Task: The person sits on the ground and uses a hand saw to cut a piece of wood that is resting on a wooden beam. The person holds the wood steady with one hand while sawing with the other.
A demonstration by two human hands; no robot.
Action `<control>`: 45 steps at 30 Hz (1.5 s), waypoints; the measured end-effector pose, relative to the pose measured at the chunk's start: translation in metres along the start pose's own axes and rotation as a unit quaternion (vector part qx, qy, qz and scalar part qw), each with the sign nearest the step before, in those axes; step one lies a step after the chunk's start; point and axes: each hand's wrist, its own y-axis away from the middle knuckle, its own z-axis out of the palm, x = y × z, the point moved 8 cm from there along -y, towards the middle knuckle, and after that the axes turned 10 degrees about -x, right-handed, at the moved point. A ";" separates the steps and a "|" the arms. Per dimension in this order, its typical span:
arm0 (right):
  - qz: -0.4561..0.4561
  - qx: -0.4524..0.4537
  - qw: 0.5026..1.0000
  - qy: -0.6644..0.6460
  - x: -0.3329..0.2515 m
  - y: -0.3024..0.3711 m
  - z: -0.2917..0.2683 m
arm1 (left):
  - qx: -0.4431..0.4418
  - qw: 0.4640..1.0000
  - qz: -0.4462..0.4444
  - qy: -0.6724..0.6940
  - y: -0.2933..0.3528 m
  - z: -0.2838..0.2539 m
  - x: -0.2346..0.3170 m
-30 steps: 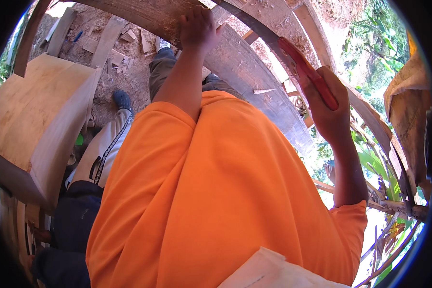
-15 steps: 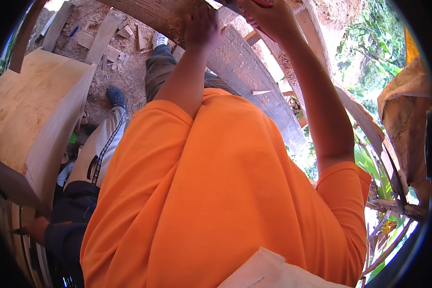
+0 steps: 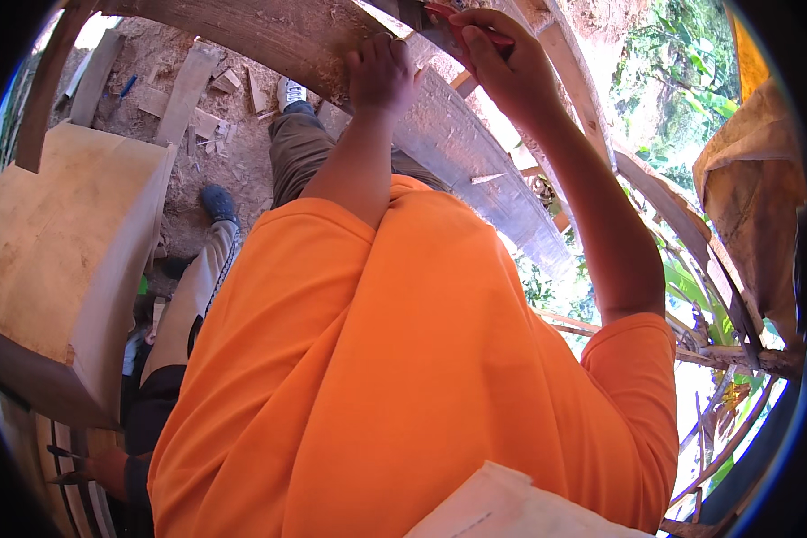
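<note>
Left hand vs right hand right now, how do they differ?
The left hand is on the wooden board; the right hand grips a red handle.
The left forearm slants up to the right in view; the right forearm slants up to the left.
Shared: both hands are bare.

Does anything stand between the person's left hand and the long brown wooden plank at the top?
Nothing visible does: the left hand appears to rest on the plank; the right hand grips the red-handled metal saw farther right.
</note>
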 end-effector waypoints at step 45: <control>0.040 -0.069 0.991 0.108 -0.002 -0.076 0.024 | 0.010 0.999 -0.008 -0.040 -0.001 0.006 -0.002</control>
